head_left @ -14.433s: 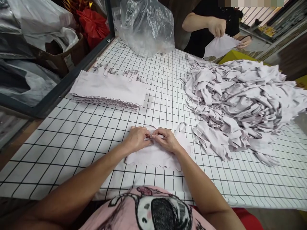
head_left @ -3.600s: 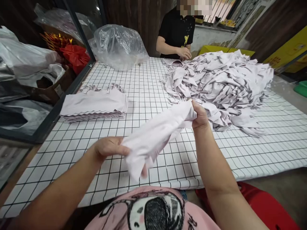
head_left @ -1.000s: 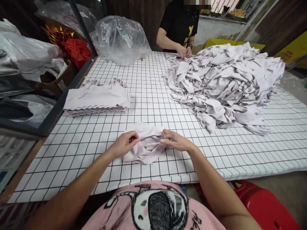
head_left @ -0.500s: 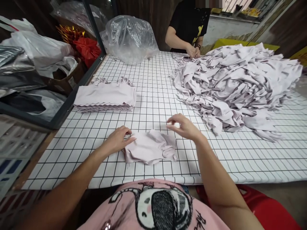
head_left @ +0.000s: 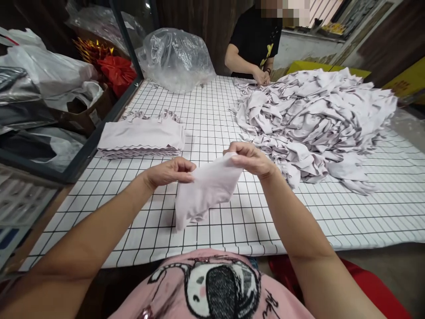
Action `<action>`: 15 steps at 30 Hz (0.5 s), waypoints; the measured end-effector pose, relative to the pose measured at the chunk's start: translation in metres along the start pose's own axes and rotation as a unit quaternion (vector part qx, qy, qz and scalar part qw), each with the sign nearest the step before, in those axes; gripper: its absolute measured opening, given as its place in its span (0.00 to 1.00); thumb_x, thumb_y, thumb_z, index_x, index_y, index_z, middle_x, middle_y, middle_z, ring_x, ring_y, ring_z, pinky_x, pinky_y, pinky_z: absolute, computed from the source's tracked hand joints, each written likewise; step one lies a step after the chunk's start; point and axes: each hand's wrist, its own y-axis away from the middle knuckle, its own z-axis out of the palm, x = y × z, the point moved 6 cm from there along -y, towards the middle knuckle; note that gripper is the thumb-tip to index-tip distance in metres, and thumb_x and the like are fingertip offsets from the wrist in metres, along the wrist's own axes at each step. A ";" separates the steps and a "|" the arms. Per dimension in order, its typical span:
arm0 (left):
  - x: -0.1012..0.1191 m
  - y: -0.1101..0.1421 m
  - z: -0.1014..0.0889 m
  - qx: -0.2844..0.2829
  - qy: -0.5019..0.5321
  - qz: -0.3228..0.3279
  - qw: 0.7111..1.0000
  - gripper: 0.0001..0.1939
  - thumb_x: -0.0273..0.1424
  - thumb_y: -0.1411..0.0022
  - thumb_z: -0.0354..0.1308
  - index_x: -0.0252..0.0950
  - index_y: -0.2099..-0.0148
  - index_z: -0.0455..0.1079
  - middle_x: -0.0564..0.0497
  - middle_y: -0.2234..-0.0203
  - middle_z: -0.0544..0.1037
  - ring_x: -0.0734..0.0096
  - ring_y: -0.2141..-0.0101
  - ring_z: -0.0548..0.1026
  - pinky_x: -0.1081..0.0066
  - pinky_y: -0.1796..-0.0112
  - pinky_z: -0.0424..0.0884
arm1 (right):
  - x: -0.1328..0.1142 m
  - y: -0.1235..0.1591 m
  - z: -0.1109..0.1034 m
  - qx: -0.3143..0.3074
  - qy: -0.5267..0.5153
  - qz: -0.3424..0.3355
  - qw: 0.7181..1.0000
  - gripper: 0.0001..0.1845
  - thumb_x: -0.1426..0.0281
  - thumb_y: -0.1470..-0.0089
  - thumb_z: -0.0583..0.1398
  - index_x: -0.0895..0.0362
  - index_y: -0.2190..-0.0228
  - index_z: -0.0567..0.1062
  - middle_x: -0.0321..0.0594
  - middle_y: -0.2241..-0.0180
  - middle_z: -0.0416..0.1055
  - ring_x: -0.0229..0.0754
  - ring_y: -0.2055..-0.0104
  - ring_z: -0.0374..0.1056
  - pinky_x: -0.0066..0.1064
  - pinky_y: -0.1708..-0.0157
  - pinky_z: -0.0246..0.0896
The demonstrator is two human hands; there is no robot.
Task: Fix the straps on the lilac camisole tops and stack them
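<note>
A pale lilac cloth piece point(head_left: 207, 188) hangs above the gridded table point(head_left: 215, 110), held up by its top edge. My left hand point(head_left: 169, 171) pinches its left corner and my right hand point(head_left: 250, 158) pinches its right corner. A neat stack of folded lilac pieces point(head_left: 142, 138) lies to the far left of my hands. A big loose heap of the same cloth point(head_left: 315, 115) covers the table's right half, just past my right hand.
A person in a black shirt point(head_left: 255, 42) stands at the far side, hands at the heap's edge. A crumpled clear plastic bag point(head_left: 177, 57) sits at the table's back. Bags and a box fill the shelf on the left point(head_left: 49, 97). A red stool point(head_left: 375, 288) is beside me.
Half a second ago the cloth piece lay flat on the table with my right hand off it. Now both hands have lifted it by its top edge.
</note>
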 end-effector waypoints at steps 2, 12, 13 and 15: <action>0.016 0.010 -0.017 0.012 -0.007 0.028 1.000 0.16 0.43 0.53 0.68 0.35 0.77 0.74 0.50 0.85 0.69 0.72 0.82 0.66 0.67 0.74 0.69 | -0.015 0.011 -0.026 0.086 -0.004 -0.047 0.995 0.21 0.51 0.52 0.65 0.54 0.75 0.65 0.35 0.75 0.64 0.36 0.74 0.61 0.28 0.77 0.57; 0.071 -0.022 0.031 0.050 -0.090 0.149 0.983 0.22 0.37 0.46 0.65 0.40 0.48 0.72 0.43 0.50 0.73 0.59 0.50 0.72 0.59 0.50 0.68 | -0.047 0.016 -0.027 0.115 0.070 -0.115 0.984 0.20 0.51 0.52 0.64 0.54 0.76 0.68 0.35 0.74 0.64 0.40 0.69 0.63 0.38 0.64 0.64; 0.067 -0.033 0.046 0.026 -0.095 0.147 0.984 0.25 0.37 0.47 0.66 0.40 0.47 0.71 0.43 0.50 0.73 0.59 0.50 0.72 0.59 0.50 0.69 | -0.050 0.016 -0.026 0.125 0.067 -0.120 0.983 0.20 0.51 0.52 0.64 0.54 0.75 0.67 0.35 0.74 0.64 0.39 0.71 0.62 0.37 0.65 0.64; 0.055 -0.046 0.069 -0.008 -0.110 0.135 0.985 0.21 0.38 0.46 0.66 0.39 0.50 0.73 0.44 0.54 0.75 0.60 0.54 0.73 0.61 0.53 0.70 | -0.056 0.022 -0.032 0.165 0.065 -0.130 0.976 0.21 0.51 0.51 0.64 0.53 0.75 0.66 0.34 0.75 0.62 0.37 0.72 0.61 0.34 0.67 0.63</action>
